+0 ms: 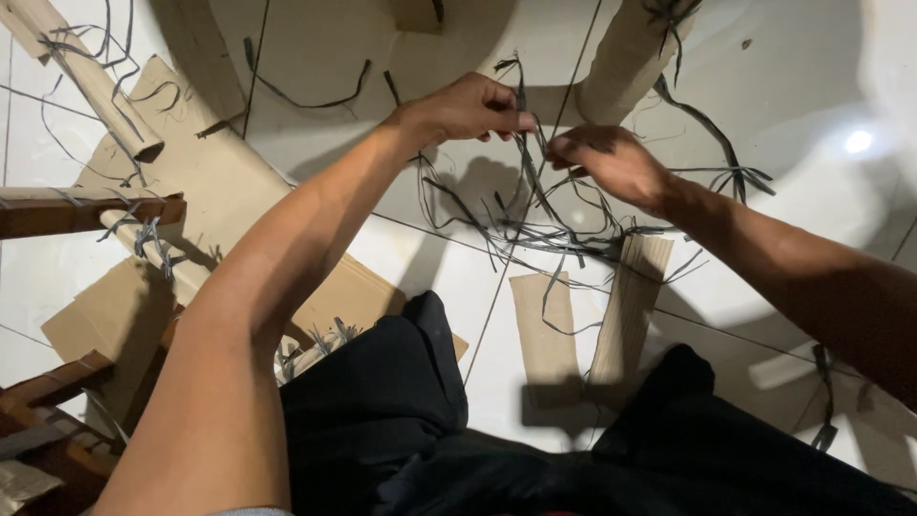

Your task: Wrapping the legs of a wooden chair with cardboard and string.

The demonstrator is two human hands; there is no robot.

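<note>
Near, flat cardboard strips lie on the tiled floor. Farther out, the tangle of dark raffia strands runs between both hands, mostly upright. The left hand and right hand each pinch strands closed, equally near.

white tiled floor, cardboard pieces, dark strips
</note>
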